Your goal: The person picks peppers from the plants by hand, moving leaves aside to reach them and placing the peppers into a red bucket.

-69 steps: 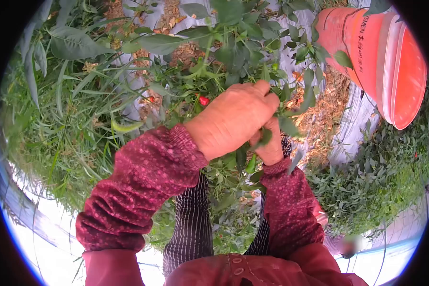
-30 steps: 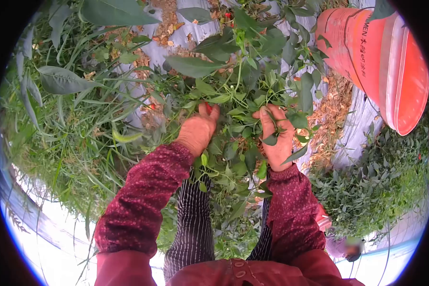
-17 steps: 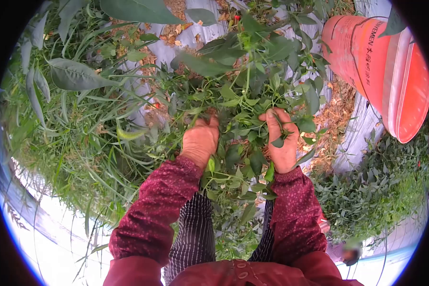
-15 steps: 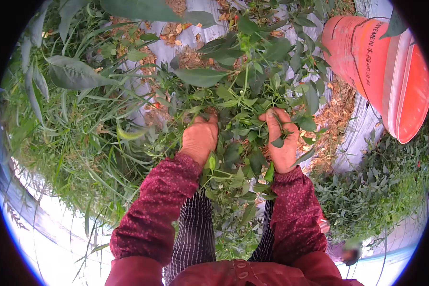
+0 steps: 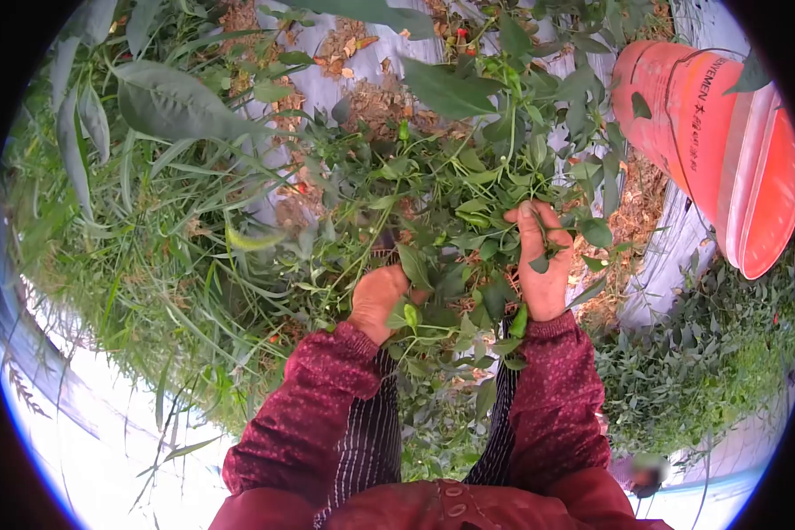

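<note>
**Left hand [image 5: 378, 300] dropped lower in the pepper plant [image 5: 450, 177]**

Since the view 0.5 s earlier, the left hand had slid back toward the body, from beside the upper leaves to a spot low in the bush at about 6 o'clock of its middle. The right hand [image 5: 543, 261] had hardly shifted.

The left hand's fingers were buried under leaves, so whether they were closed on anything could not be told. The right hand was clasped around a leafy stem [image 5: 539, 231] at 3 o'clock of the plant, thumb over it, holding it aside. The plant filled the centre of the view, between both hands and spreading to 12 o'clock. A green pod [image 5: 518, 320] hung just beside the right wrist. 2 small red chillies [image 5: 464, 37] showed at 12 o'clock, well apart from either hand.

The orange bucket [image 5: 707, 141] lay tilted at 2 o'clock on the grey mulch film [image 5: 327, 88], and long grass [image 5: 150, 265] crowded 9 o'clock.

The step looked like parting foliage to search inside. A next move would call for the right hand's hold on the stem while the left felt for fruit unseen.
</note>
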A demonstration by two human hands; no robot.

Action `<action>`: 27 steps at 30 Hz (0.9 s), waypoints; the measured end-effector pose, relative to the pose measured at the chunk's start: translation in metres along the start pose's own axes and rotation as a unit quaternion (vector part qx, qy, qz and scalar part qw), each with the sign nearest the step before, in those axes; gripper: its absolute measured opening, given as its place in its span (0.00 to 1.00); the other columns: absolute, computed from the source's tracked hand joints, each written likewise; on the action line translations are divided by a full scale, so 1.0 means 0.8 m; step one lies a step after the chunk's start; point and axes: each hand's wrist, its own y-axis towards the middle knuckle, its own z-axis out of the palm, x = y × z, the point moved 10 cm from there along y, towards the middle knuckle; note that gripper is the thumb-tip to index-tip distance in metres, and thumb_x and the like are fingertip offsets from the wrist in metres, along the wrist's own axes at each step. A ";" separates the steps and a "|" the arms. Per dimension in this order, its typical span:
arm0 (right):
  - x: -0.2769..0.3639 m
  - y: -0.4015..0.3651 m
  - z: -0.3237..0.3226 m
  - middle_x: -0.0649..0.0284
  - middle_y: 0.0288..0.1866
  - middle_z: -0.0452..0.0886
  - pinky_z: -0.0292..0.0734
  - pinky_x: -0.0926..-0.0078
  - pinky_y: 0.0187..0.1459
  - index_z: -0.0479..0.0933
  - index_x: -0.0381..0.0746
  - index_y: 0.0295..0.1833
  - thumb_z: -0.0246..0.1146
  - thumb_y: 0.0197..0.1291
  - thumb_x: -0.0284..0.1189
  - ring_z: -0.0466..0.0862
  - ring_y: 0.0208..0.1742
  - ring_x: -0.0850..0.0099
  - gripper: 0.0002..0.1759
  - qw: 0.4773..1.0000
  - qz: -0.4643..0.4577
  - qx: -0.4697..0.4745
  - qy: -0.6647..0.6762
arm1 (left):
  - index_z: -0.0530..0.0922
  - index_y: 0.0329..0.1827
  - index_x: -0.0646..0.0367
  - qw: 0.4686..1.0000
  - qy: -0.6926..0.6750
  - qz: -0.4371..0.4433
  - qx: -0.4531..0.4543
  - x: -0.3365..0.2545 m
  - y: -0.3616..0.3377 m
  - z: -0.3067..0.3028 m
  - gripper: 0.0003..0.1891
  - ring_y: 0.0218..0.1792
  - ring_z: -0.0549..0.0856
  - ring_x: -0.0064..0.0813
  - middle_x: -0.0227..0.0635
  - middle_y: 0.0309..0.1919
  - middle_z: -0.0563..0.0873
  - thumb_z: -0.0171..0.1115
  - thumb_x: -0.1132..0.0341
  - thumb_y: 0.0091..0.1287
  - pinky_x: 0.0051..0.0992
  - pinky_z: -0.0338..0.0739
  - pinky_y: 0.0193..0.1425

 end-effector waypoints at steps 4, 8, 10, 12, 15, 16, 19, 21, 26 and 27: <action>-0.006 0.002 -0.007 0.64 0.37 0.79 0.66 0.80 0.49 0.77 0.33 0.39 0.57 0.65 0.26 0.74 0.42 0.75 0.08 0.999 -0.008 -0.009 -0.031 | 0.81 0.43 0.53 0.999 -0.027 0.035 0.005 0.001 -0.031 0.000 0.15 0.31 0.83 0.33 0.37 0.34 0.85 0.62 0.53 0.62 0.27 0.77 0.36; -0.004 0.005 -0.009 0.64 0.36 0.80 0.66 0.79 0.49 0.76 0.33 0.40 0.58 0.64 0.27 0.75 0.42 0.75 0.08 0.998 -0.036 -0.002 -0.045 | 0.80 0.42 0.60 0.964 -0.188 0.007 -0.185 -0.010 -0.057 -0.148 0.12 0.25 0.79 0.25 0.36 0.26 0.82 0.62 0.67 0.57 0.24 0.75 0.32; -0.013 0.003 -0.016 0.64 0.36 0.80 0.66 0.79 0.49 0.75 0.33 0.41 0.58 0.64 0.28 0.74 0.42 0.75 0.08 0.999 -0.013 -0.039 -0.009 | 0.79 0.42 0.63 0.915 -0.292 -0.035 -0.277 0.011 -0.040 -0.219 0.11 0.23 0.75 0.20 0.33 0.23 0.80 0.57 0.69 0.57 0.21 0.73 0.27; -0.006 0.004 -0.017 0.64 0.36 0.80 0.66 0.79 0.49 0.75 0.32 0.42 0.57 0.65 0.27 0.74 0.42 0.76 0.08 0.999 -0.016 -0.039 -0.017 | 0.78 0.43 0.65 0.894 -0.304 -0.030 -0.328 0.042 0.006 -0.251 0.12 0.22 0.77 0.20 0.34 0.24 0.81 0.55 0.70 0.58 0.21 0.72 0.23; -0.011 0.006 -0.018 0.64 0.37 0.80 0.66 0.79 0.49 0.75 0.33 0.41 0.56 0.66 0.28 0.74 0.42 0.77 0.09 0.998 -0.008 -0.024 -0.053 | 0.70 0.58 0.66 0.898 -0.319 -0.151 -0.262 0.133 0.099 -0.203 0.23 0.22 0.76 0.18 0.33 0.30 0.81 0.58 0.71 0.58 0.20 0.73 0.23; -0.010 0.004 -0.017 0.64 0.37 0.80 0.66 0.79 0.49 0.75 0.33 0.41 0.56 0.66 0.28 0.74 0.42 0.77 0.09 0.998 -0.011 -0.021 -0.053 | 0.64 0.67 0.63 0.877 -0.380 -0.181 -0.232 0.135 0.115 -0.177 0.31 0.22 0.75 0.16 0.33 0.33 0.81 0.59 0.70 0.57 0.19 0.74 0.23; -0.010 0.003 -0.022 0.65 0.36 0.79 0.66 0.80 0.49 0.76 0.33 0.39 0.56 0.66 0.28 0.74 0.41 0.78 0.09 0.998 0.002 -0.043 -0.051 | 0.68 0.66 0.55 0.910 -0.364 -0.074 -0.186 0.073 0.127 -0.134 0.31 0.29 0.80 0.23 0.37 0.38 0.83 0.61 0.72 0.55 0.22 0.78 0.29; -0.012 0.003 -0.021 0.66 0.36 0.79 0.66 0.80 0.49 0.76 0.33 0.38 0.56 0.66 0.29 0.74 0.41 0.78 0.09 0.998 -0.001 -0.032 -0.061 | 0.70 0.63 0.51 0.944 -0.257 -0.012 -0.207 0.036 0.124 -0.103 0.30 0.36 0.83 0.31 0.39 0.42 0.84 0.62 0.71 0.54 0.27 0.79 0.39; -0.011 0.008 -0.019 0.67 0.35 0.80 0.66 0.80 0.48 0.76 0.33 0.38 0.55 0.67 0.30 0.74 0.40 0.79 0.11 0.997 0.005 -0.023 -0.078 | 0.71 0.61 0.52 0.957 -0.168 -0.075 -0.224 0.022 0.100 -0.098 0.28 0.44 0.84 0.39 0.41 0.47 0.83 0.62 0.70 0.53 0.32 0.76 0.52; -0.011 0.007 -0.019 0.67 0.35 0.80 0.67 0.80 0.48 0.76 0.33 0.39 0.55 0.67 0.30 0.74 0.39 0.79 0.11 0.997 0.017 -0.030 -0.069 | 0.72 0.60 0.52 0.963 -0.112 -0.055 -0.237 0.020 0.100 -0.100 0.27 0.45 0.83 0.41 0.42 0.47 0.83 0.61 0.70 0.54 0.33 0.76 0.52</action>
